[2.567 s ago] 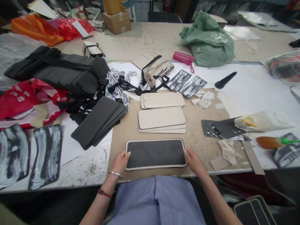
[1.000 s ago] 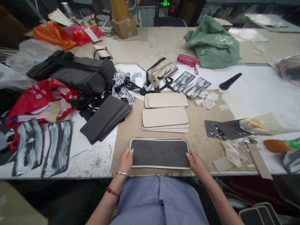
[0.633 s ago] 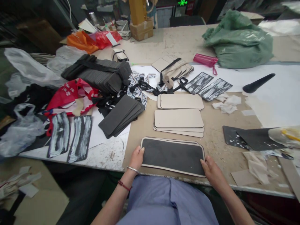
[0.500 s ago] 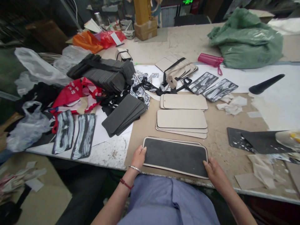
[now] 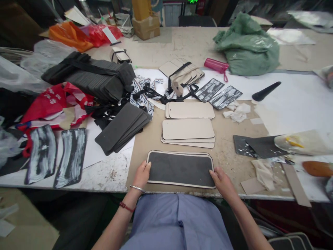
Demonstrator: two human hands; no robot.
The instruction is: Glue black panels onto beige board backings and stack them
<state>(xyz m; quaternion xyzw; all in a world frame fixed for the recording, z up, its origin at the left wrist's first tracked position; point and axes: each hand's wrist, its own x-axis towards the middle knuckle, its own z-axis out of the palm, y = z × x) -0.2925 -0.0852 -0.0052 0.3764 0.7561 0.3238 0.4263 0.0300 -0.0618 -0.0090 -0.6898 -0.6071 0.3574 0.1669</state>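
A dark rectangular panel with rounded corners and a beige border (image 5: 180,169) lies at the table's front edge, with a similar edge showing behind it. My left hand (image 5: 142,174) pinches its left end, thumb on top. At the right end, my right hand (image 5: 221,180) grips the panel in the same way. Just beyond it sits a small stack of beige panels (image 5: 188,129), and behind that another beige stack (image 5: 192,110). To the left are fanned plain dark panels (image 5: 122,129).
White-smeared dark pieces (image 5: 70,158) lie at left, and more (image 5: 225,97) at back right. A long stack of dark pads (image 5: 96,78) stands at back left. On the right are a glue-spattered board (image 5: 240,146), a black tapered tool (image 5: 266,91) and a green bag (image 5: 249,48).
The camera view has swung to the right, so the table contents appear farther left. Both hands keep hold of the panel, which now looks more level with the table edge.
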